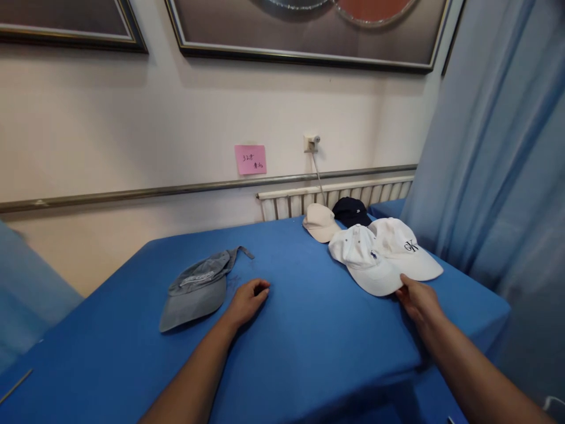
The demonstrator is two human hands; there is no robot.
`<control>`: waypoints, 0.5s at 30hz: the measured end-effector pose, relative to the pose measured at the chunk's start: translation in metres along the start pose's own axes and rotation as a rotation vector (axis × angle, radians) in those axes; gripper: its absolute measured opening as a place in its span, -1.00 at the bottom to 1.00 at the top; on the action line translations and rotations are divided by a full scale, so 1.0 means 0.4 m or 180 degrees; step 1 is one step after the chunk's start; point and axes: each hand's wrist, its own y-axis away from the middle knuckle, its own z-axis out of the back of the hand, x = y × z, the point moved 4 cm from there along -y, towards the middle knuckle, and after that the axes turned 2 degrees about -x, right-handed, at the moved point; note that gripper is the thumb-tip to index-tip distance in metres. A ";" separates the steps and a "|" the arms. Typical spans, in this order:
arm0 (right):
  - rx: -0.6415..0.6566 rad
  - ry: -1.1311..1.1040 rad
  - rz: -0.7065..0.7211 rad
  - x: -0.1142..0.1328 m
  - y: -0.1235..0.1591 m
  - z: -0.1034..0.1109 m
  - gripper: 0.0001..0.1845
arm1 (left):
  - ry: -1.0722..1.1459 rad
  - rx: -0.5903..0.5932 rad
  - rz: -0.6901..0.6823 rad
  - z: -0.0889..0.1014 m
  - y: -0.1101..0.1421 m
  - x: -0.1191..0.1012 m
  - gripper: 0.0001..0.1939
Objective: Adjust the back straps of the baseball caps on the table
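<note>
My right hand (418,299) pinches the front brim edge of a white baseball cap (365,259) with a small dark logo. A second white cap (406,247) with black letters sits just behind and to its right, partly covered by it. My left hand (249,300) rests on the blue-covered table (304,330), its fingers loosely curled together and nothing in them. Just left of that hand lies a grey cap (198,288) with pale lettering, its back strap sticking out. Farther back are a beige cap (320,222) and a dark navy cap (351,211), close together.
Behind the table a white radiator (286,207) and a metal rail (194,189) run along the wall. A cable hangs from a wall socket (311,143) near a pink note (251,159). Blue curtain (481,147) hangs close on the right. A thin stick (16,386) lies at lower left.
</note>
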 end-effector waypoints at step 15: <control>0.0176 0.0243 0.0266 -0.014 0.012 0.014 -0.75 | -0.0064 0.0198 -0.0358 -0.001 0.010 -0.007 -0.75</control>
